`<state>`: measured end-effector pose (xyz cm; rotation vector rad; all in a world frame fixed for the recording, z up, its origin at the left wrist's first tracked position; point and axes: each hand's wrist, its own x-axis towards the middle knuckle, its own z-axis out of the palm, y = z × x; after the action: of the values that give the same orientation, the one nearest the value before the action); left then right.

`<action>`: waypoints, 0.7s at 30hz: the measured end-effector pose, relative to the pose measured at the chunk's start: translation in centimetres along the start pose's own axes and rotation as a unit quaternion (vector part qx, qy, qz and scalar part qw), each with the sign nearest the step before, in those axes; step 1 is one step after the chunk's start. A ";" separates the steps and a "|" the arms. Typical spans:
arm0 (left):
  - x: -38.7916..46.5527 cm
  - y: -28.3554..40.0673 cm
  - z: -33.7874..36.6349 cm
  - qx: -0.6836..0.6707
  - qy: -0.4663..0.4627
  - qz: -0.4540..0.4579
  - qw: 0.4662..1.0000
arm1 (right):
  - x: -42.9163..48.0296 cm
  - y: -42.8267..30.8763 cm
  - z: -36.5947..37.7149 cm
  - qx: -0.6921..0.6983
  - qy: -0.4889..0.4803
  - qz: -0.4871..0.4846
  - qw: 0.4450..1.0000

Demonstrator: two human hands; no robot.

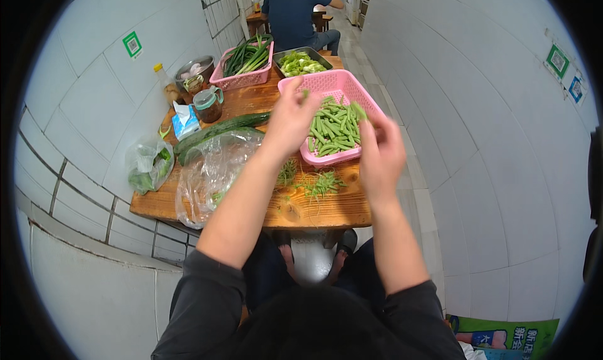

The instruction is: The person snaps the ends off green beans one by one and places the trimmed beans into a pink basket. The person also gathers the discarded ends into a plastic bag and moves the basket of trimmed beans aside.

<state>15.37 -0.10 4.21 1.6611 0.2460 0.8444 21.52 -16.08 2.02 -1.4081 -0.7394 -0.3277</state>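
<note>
Over a pink plastic basket (332, 161), my left hand (288, 122) is raised and blurred, with a small green bean piece (305, 94) between its fingertips. My right hand (384, 155), at the basket's right side, pinches a short length of green bean (359, 110) between thumb and fingers. Snapped green beans (332, 126) lie heaped in the basket. Before it on the wooden table (306, 214) is a small pile of bean tips and strings (322, 183). A clear plastic bag (207, 181) lies crumpled beside my left forearm, partly hidden by it.
Long green cucumbers (221, 131), a tissue pack (185, 122), a lidded jar (208, 105) and a bagged green vegetable (150, 169) stand left. Behind are a scallion basket (242, 79), a metal pot (202, 65) and a leafy-greens tray (301, 63). A person (292, 18) sits beyond; tiled walls flank both sides.
</note>
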 end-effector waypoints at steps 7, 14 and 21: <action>-5.3 -2.7 -8.1 0.177 0.164 0.185 0.953 | -5.4 6.2 -2.2 -0.036 -0.061 0.130 0.989; -12.5 -5.0 -22.9 0.375 0.236 -0.063 0.894 | -10.7 9.4 -2.7 -0.053 -0.080 0.202 0.975; -9.7 -7.2 -21.1 0.542 -0.122 -0.164 0.815 | -10.7 9.0 -2.7 -0.123 -0.107 0.188 0.969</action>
<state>-3.06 12.45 -5.35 2.6427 0.9308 0.1557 19.90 -19.46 -11.70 -1.8024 -0.6018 0.0324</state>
